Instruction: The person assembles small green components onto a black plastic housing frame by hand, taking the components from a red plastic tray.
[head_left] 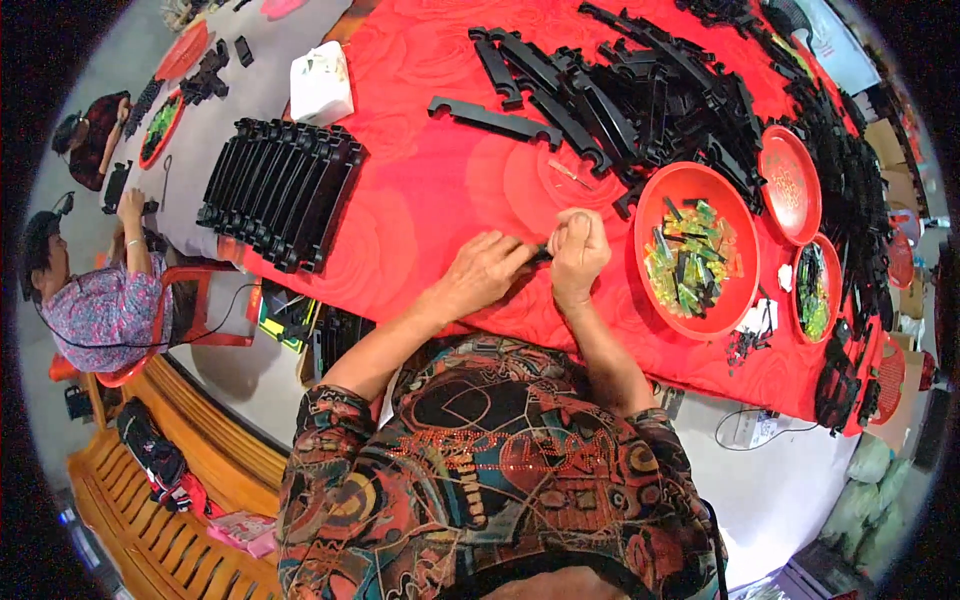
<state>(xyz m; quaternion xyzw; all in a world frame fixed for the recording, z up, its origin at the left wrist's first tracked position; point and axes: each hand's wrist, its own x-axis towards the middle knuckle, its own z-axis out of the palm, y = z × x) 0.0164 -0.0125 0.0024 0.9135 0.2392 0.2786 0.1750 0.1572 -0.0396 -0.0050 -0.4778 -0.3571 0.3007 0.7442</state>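
Black piece [541, 254] sits between the two hands, above the near part of the red-covered desk [420, 190]; mostly hidden by fingers. Right hand [580, 250]: grip closed in a fist around it. Left hand [487, 268]: fingertips apparently pinching the other end. Risk, my judgement: little surface to hold, so a hard twist could slip it loose. Red bowl [690, 182] near right hand; a sideways jerk might spill its translucent strips [690, 255].
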